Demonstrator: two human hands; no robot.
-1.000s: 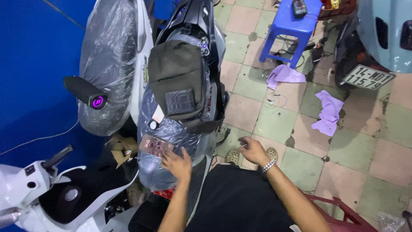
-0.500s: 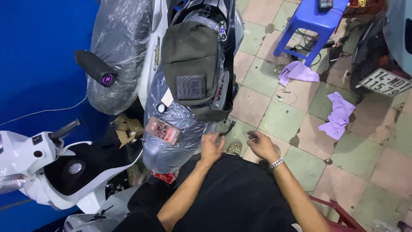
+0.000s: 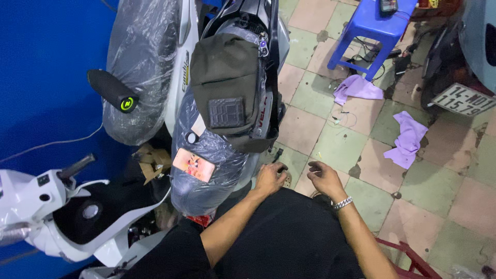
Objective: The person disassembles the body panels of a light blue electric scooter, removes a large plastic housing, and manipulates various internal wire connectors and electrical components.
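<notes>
My left hand (image 3: 269, 178) is low beside the right flank of a plastic-wrapped scooter seat (image 3: 206, 181), fingers curled over something dark near the floor; what it holds is hidden. My right hand (image 3: 324, 177), with a metal bracelet on the wrist, hovers just to the right over a green floor tile, fingers loosely apart and holding nothing. A phone in a pink-orange case (image 3: 194, 164) lies on the seat to the left of my left hand. An olive-green bag (image 3: 227, 88) rests further up the seat. A small dark tool (image 3: 277, 153) lies just beyond my left hand.
A second plastic-wrapped scooter (image 3: 142, 67) stands along the blue wall (image 3: 41, 77), and a white scooter's front (image 3: 46, 212) is at lower left. A blue plastic stool (image 3: 372, 31), purple rags (image 3: 408, 137) and another vehicle's rear with a plate (image 3: 460, 77) are on the tiled floor to the right.
My left hand has left the seat near the phone and dropped to the scooter's right side by the floor. My right hand stays close beside it.
</notes>
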